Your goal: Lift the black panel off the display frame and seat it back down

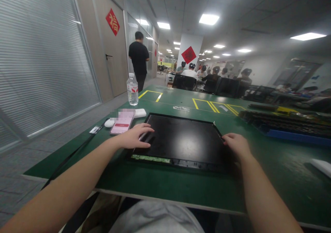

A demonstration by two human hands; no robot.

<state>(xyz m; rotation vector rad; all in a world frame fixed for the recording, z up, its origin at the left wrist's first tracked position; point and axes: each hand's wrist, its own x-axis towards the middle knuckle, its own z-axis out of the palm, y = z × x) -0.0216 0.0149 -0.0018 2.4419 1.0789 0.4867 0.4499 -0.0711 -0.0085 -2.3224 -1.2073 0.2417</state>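
Note:
A black LCD panel (178, 133) lies flat on the green table before me, with a dark frame around its edges. A green circuit board strip (151, 158) runs along the near left part of its lower edge. My left hand (136, 136) rests over the panel's left edge, its thumb and fingers spread apart. At the opposite side, my right hand (236, 143) has its fingers closed on the panel's right edge. The undersides of both hands are hidden.
Left of the panel are a phone (122, 122), a white mouse (109, 123), a white case (140, 113) and a water bottle (132, 89). Dark stacked strips (281, 122) lie at the right, beside a white object (322, 167). A person (139, 58) stands beyond the table (170, 186).

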